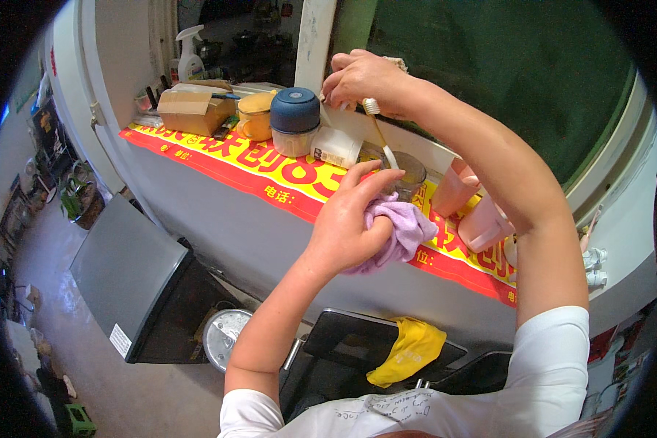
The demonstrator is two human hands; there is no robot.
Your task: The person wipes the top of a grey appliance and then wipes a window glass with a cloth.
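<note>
My left hand (pixel 350 224) grips a crumpled lilac cloth (pixel 402 227) over the front edge of the windowsill. Just beyond its fingertips, a toothbrush (pixel 380 128) leans upright in a clear cup (pixel 408 172). My right hand (pixel 364 82) reaches to the window frame, its fingers bent; a bit of pale, rough material (pixel 398 64) shows behind it, and whether the hand holds it cannot be told. Below that hand a white container (pixel 338 147) lies on its side, next to a blue-lidded jar (pixel 294 120). Two pink cups (pixel 454 189) stand under my right forearm.
A red and yellow printed banner (pixel 306 200) covers the sill. At its left are an orange lidded mug (pixel 255 115), a cardboard box (pixel 194 109) and a white spray bottle (pixel 190 55). Below are a grey-topped cabinet (pixel 131 263), a round metal lid (pixel 224 334) and a yellow cloth (pixel 408 350).
</note>
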